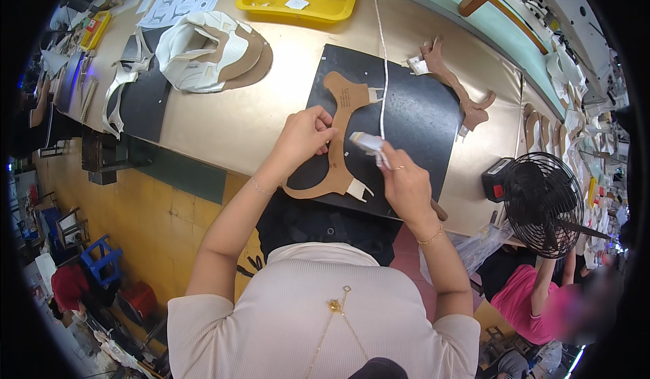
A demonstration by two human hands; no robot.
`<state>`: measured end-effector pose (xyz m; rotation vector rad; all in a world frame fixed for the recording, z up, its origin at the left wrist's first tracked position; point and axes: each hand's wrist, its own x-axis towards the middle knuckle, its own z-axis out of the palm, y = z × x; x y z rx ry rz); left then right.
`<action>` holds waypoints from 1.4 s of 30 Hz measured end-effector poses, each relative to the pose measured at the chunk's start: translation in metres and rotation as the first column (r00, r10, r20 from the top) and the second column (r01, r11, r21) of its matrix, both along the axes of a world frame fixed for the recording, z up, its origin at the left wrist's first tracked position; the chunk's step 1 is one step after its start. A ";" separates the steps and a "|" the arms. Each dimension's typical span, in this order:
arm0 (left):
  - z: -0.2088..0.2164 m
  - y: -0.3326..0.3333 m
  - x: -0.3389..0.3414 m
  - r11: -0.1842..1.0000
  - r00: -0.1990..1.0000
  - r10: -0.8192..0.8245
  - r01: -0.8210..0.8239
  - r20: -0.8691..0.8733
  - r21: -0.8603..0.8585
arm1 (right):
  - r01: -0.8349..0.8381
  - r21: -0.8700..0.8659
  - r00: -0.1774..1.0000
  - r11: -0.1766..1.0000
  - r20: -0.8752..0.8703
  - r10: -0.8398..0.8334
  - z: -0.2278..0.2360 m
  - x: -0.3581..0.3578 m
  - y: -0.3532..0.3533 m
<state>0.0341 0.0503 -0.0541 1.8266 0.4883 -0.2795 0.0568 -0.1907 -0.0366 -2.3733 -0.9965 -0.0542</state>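
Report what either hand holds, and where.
The right hand holds a white-ended tool behind that end; the left hand is at the brown piece, hold unclear.

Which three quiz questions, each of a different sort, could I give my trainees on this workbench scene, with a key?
1. Multiple choice: what does the tan cut-out piece mostly lie on?
a) the yellow tray
b) the black mat
c) the floor

2. True or false: the person's left hand holds the pale tool.

3. Fill in the missing word: to the right of the black mat is a round black ____.

Key:
1. b
2. False: the right hand holds the pale tool, while the left hand is at the left edge of the tan cut-out piece.
3. fan
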 end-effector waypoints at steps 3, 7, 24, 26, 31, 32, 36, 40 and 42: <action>-0.002 -0.001 -0.002 1.000 1.000 0.002 -0.002 0.012 -0.009 | 0.012 -0.024 1.000 1.000 -0.008 -0.012 0.000 -0.004 0.009; -0.003 0.000 -0.003 0.997 0.999 0.040 -0.038 0.017 -0.071 | 0.011 0.210 0.996 0.978 0.082 -0.028 0.003 -0.003 0.019; -0.007 0.002 0.000 0.996 1.000 0.026 -0.027 -0.014 -0.086 | 0.002 0.022 0.997 1.000 0.083 -0.004 0.006 -0.001 0.023; -0.007 0.003 0.002 0.996 0.999 0.026 -0.028 -0.026 -0.079 | -0.014 -0.039 0.997 0.999 0.079 0.017 0.005 0.001 0.022; -0.007 0.004 0.003 0.996 0.998 0.023 -0.028 -0.053 -0.088 | 0.007 -0.021 0.997 1.000 0.083 -0.005 0.003 0.003 0.023; -0.007 0.003 0.002 0.996 0.999 0.023 -0.026 -0.036 -0.088 | 0.015 0.078 0.996 0.997 0.086 -0.021 0.002 0.002 0.025; -0.005 0.004 0.004 0.997 0.999 0.017 -0.021 -0.052 -0.078 | 0.036 -0.118 0.999 0.992 -0.031 -0.040 -0.006 0.007 0.019; -0.010 0.002 0.000 0.994 0.999 0.032 -0.035 -0.037 -0.106 | 0.210 0.108 0.977 0.972 0.005 -0.211 -0.019 0.018 -0.006; -0.014 0.002 -0.001 0.962 0.995 0.098 -0.090 0.018 -0.258 | 0.311 -0.010 0.950 0.950 -0.009 -0.311 -0.019 0.026 -0.020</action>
